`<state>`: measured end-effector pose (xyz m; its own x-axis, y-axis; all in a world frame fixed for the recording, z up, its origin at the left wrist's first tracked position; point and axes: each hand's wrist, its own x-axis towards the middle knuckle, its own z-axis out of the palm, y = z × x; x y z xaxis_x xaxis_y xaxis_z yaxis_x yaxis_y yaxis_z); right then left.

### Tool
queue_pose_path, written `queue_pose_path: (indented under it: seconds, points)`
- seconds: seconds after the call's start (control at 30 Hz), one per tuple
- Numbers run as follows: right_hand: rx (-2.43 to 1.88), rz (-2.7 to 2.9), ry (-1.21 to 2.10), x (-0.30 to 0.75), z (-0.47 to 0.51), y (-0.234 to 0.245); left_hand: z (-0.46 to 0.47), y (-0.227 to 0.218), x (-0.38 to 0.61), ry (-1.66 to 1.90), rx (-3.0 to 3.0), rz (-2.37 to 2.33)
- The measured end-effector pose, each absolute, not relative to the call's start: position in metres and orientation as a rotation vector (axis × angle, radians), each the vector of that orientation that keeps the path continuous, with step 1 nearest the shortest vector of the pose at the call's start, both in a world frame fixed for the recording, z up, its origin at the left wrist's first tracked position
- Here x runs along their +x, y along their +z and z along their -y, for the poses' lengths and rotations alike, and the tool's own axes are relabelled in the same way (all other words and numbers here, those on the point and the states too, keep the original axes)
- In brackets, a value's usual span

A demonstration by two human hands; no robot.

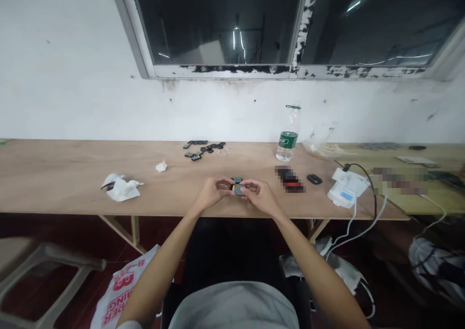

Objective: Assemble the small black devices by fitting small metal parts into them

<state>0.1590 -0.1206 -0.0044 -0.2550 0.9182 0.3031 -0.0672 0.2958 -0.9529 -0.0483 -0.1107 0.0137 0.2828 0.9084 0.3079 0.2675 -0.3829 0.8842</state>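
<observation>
A pale grey shirt front (234,309) lay nearest. Beyond it, the left hand (214,192) and right hand (259,197) pinched a small dark square piece (238,189) together, over the wooden table (54,174). Other dark pieces (203,149) lay farther across the table.

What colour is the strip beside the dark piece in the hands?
Yellow, at the left edge of the dark piece; head view.

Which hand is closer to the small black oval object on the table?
Right: the right hand sits left of the small black oval object; the left hand lies farther left.
</observation>
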Motion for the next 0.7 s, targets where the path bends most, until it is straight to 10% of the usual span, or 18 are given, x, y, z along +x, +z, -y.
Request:
queue_pose_path:
  seconds: [0.7]
  points:
    - [-1.198, 1.975, 0.576, 0.224, 0.095, -0.014, 0.105, -0.002, -0.046, 0.727, 2.41, -1.259]
